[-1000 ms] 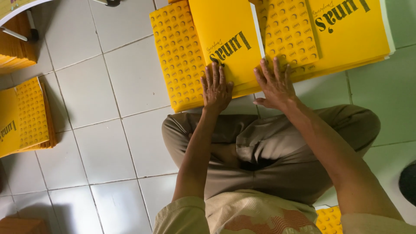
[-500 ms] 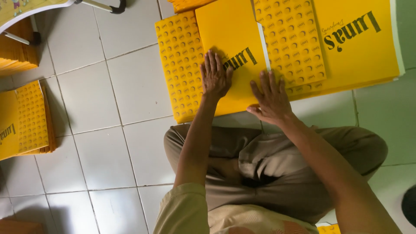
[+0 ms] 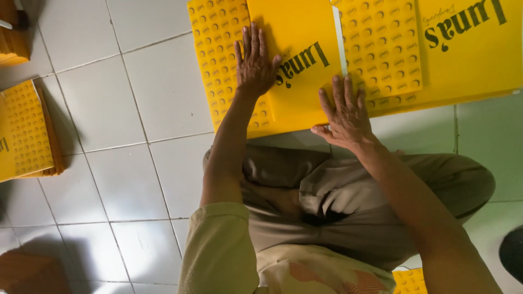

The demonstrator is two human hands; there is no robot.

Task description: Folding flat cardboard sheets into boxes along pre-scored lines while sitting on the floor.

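Observation:
A flat yellow cardboard sheet [image 3: 294, 103] with a dotted pattern and dark lettering lies on the white tiled floor in front of my crossed legs. My left hand [image 3: 254, 62] rests palm down on it, fingers spread, at the seam between the dotted panel and the plain panel. My right hand [image 3: 344, 115] presses flat on the sheet's near right part, fingers apart. A second yellow sheet [image 3: 468, 60] of the same kind lies to the right, partly overlapping the first. Neither hand grips anything.
A stack of the same yellow sheets [image 3: 24, 130] lies at the left edge. More yellow-orange sheets [image 3: 12, 46] show at the top left corner. A small yellow piece [image 3: 409, 280] peeks out near my right knee. A dark object [image 3: 512, 253] sits at the right edge.
My left hand has slid farther up the sheet and my right hand has shifted slightly to the right along its near edge. The view has tilted a little.

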